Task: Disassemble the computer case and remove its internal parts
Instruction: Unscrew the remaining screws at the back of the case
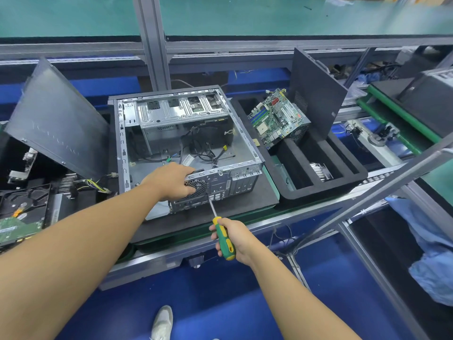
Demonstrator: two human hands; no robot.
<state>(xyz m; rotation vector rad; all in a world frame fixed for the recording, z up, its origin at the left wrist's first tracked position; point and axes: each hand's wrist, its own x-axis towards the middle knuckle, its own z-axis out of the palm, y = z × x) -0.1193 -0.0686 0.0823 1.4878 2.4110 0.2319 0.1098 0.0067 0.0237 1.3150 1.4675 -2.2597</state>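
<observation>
Grey computer case (240,146) lies open on its side, cables (208,155) inside.

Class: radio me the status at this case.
Left hand grips computer case rear edge. Right hand holds screwdriver, tip at rear panel. Loose cables inside.

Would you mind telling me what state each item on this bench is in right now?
Case: lying on its side, open, mostly stripped.
Cables: loose inside the case.
Motherboard: out, tilted in the tray.
Heatsink: lying in that tray.
Left panel: detached, leaning upright.
Screwdriver: gripped by right hand, tip at case rear.
Left hand: grips case's rear edge.
</observation>
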